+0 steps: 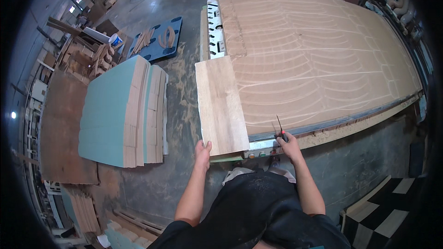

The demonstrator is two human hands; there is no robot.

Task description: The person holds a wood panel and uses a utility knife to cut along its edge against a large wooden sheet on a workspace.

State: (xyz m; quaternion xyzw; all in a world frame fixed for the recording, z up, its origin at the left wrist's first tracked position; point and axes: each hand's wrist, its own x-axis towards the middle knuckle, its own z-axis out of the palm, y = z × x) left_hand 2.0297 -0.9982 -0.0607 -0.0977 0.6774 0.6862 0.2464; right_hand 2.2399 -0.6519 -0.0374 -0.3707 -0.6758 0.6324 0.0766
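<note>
We see both forearms come in from the lower edge, on either side of a dark apron (258,198). We find the left arm reaching forward with its elbow slightly bent, and the left hand (202,153) at the near left corner of a wood-grain panel (221,110). We see its thumb laid toward the panel's face and its fingers at the outer edge, closed on that corner; how far they go underneath, we cannot tell.

We see the right arm bent the other way, its forearm slanting up and inward to the near edge of a large table (270,144). There the right hand (289,146) is wrapped round the handle of a slim, pointed tool (284,135), dark with a red patch, its thin end pointing away from the body and slightly left.

We see the panel lying lengthwise away from the body across the table's left end, beside a broad brown sheet (314,64) marked with pale curved lines. Beyond its far end we see a pale strip with dark slots (215,27). To the left, well apart from the hands, stands a stack of green-faced boards (110,115).
</note>
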